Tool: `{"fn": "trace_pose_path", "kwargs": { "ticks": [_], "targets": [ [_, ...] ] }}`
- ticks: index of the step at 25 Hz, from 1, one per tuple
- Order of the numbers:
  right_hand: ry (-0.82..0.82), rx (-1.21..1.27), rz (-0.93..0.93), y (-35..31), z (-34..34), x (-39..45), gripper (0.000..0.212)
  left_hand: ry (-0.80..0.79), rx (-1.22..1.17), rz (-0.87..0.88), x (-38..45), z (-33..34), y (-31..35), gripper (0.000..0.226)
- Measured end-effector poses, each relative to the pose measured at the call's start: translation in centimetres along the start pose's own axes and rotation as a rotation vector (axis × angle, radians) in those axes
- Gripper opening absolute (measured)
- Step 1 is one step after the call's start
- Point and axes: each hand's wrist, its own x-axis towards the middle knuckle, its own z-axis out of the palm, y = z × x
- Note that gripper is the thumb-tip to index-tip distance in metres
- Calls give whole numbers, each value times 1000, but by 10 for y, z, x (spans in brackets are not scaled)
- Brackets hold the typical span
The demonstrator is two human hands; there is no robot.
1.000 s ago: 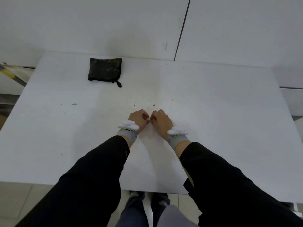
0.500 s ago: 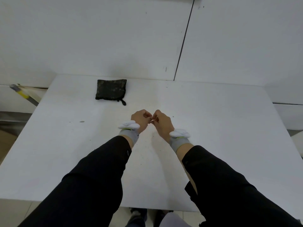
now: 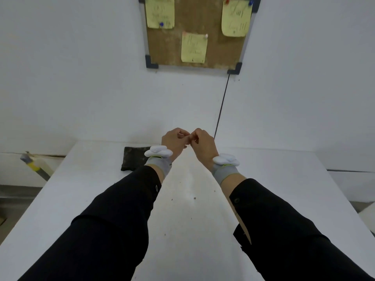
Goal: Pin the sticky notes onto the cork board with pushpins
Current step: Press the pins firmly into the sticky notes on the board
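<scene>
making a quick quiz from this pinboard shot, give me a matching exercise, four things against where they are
Things:
1. cork board
2. dark pouch
3. middle sticky note
4. blue pushpin

Places:
A. at the foot of the left sticky note
B. on the table, behind the left hand
C. on the wall above the table
D. lowest of the three notes on the board

Pairs: 1-C, 2-B, 3-D, 4-A
</scene>
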Motion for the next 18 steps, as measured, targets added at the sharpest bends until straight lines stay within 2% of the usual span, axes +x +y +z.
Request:
{"fn": "trace_pose_path", "kwargs": {
  "ticks": [4, 8, 12, 18],
  "targets": [
    [63, 97, -63, -31, -20, 42, 10, 43, -6, 87, 30, -9, 46, 3],
    [125, 226, -104, -57, -34, 78, 16, 152, 18, 167, 59, -15, 84, 18],
    [217, 367, -105, -77, -42, 106, 19, 193, 18, 248, 83, -20, 112, 8],
    [275, 366, -101, -89, -55, 146, 12, 222, -130, 333, 115, -29, 139, 10]
  ]
}}
